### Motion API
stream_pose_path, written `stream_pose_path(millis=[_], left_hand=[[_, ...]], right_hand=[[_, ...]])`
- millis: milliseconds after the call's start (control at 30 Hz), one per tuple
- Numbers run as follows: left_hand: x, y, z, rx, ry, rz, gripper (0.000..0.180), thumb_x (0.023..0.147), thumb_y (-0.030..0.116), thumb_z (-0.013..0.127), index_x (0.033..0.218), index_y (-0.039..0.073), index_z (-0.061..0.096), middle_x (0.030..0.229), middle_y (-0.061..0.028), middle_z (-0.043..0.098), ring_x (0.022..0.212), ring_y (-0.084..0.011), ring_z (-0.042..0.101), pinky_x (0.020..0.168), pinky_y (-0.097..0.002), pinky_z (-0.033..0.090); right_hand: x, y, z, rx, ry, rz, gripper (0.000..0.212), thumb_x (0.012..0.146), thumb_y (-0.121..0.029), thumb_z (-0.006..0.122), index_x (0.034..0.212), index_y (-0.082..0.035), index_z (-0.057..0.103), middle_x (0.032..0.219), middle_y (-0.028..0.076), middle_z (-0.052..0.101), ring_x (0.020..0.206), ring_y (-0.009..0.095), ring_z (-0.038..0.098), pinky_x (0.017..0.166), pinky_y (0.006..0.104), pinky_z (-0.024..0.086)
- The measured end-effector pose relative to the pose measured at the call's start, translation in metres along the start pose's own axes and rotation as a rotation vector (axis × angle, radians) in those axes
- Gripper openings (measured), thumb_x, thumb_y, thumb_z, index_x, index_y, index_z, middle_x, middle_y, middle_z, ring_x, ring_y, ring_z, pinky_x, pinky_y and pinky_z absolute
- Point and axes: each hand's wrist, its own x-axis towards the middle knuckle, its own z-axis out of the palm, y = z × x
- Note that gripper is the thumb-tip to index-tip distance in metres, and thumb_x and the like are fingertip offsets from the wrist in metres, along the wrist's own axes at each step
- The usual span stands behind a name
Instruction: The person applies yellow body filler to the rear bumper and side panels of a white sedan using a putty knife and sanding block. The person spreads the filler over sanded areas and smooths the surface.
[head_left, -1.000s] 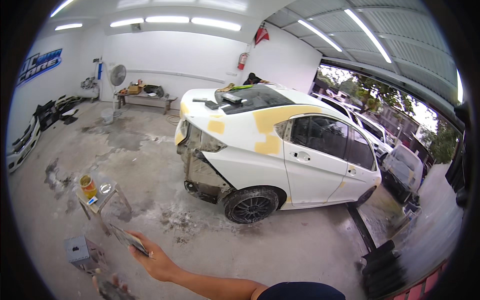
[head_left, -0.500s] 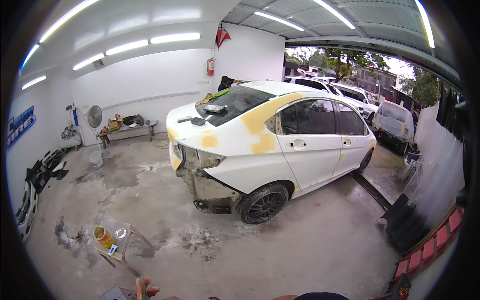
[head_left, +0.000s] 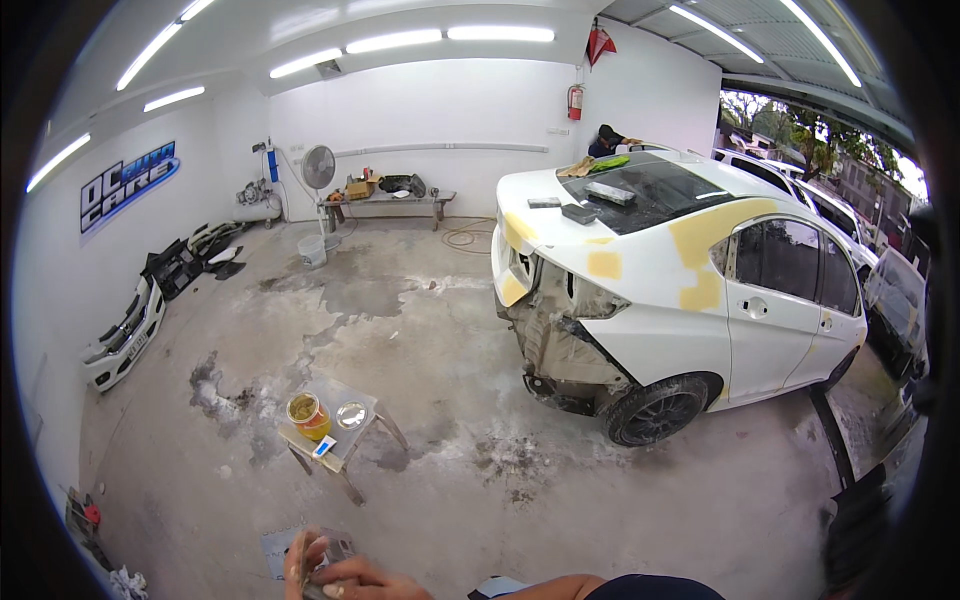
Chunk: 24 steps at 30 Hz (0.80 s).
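At the lower edge, my left hand [head_left: 303, 562] has its fingers raised and bent around something thin and dark. My right hand [head_left: 362, 578] is beside it, fingers curled in against the same place. What they grip is mostly hidden. A grey flat sheet [head_left: 277, 553] shows behind the fingers; whether a hand holds it I cannot tell. Beyond the hands stands a small wooden stool [head_left: 363, 392]. On it are an open yellow tub [head_left: 309, 416] of yellowish material, a round clear lid [head_left: 352, 415] and a small blue-and-white item [head_left: 324, 446].
A white car [head_left: 660, 318] with yellow filler patches and its rear bumper off stands at the right. Sanding blocks [head_left: 578, 213] lie on its trunk. Another person [head_left: 606, 143] is behind it. A fan [head_left: 318, 168], a bench [head_left: 400, 198] and a loose bumper [head_left: 130, 335] line the walls.
The view has turned left, so car and stool appear farther right. My right hand has come into view and met my left hand.
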Motion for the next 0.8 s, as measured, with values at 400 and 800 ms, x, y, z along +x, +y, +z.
stream_pose_path(millis=[400,800], left_hand=[[0.093,-0.098,-0.071,-0.340,-0.807,0.130,0.112,0.081,0.071,0.064,0.156,-0.005,0.029,0.158,-0.0250,0.037,0.141,-0.0426,0.041,0.118,-0.0521,0.028],[0.031,-0.122,-0.082,-0.760,-1.161,0.487,0.098,0.079,0.045,0.070,0.155,-0.002,0.031,0.157,-0.0289,0.034,0.145,-0.0464,0.033,0.121,-0.0528,0.023]], right_hand=[[0.044,0.072,0.040,-0.432,0.656,0.018,0.062,0.105,-0.041,0.053,0.151,0.000,0.042,0.151,0.023,0.042,0.142,0.038,0.041,0.116,0.0527,0.036],[0.023,0.086,0.190,-0.418,1.443,-0.204,0.068,0.106,-0.050,0.045,0.153,0.000,0.038,0.154,0.023,0.041,0.143,0.038,0.041,0.118,0.0520,0.033]])
